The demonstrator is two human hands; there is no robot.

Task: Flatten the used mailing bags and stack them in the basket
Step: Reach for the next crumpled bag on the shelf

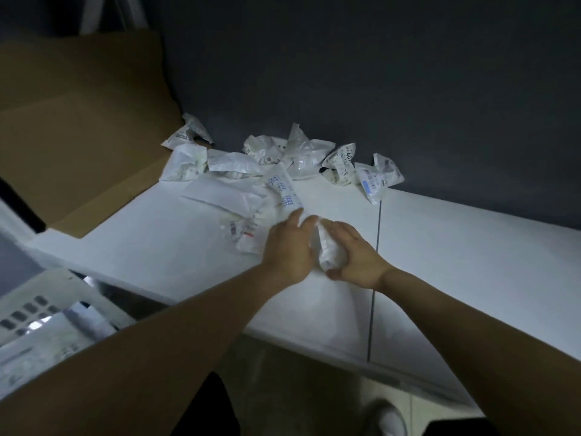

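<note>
A crumpled white mailing bag (328,251) lies on the white table (440,247) between my two hands. My right hand (356,256) curls round its right side, thumb underneath. My left hand (290,247) has its fingers bent over the bag's left side. Several more crumpled white bags with printed labels lie in a pile (283,158) behind, along the dark wall; one with blue writing (284,191) reaches toward my left hand. A white slotted basket (34,305) stands at the lower left, below the table edge, with flattened bags inside it.
A large brown cardboard sheet (78,136) leans over the table's left end. A dark wall (408,89) closes off the back. A seam (375,278) splits the tabletop. Below the front edge are the floor and a shoe (390,420).
</note>
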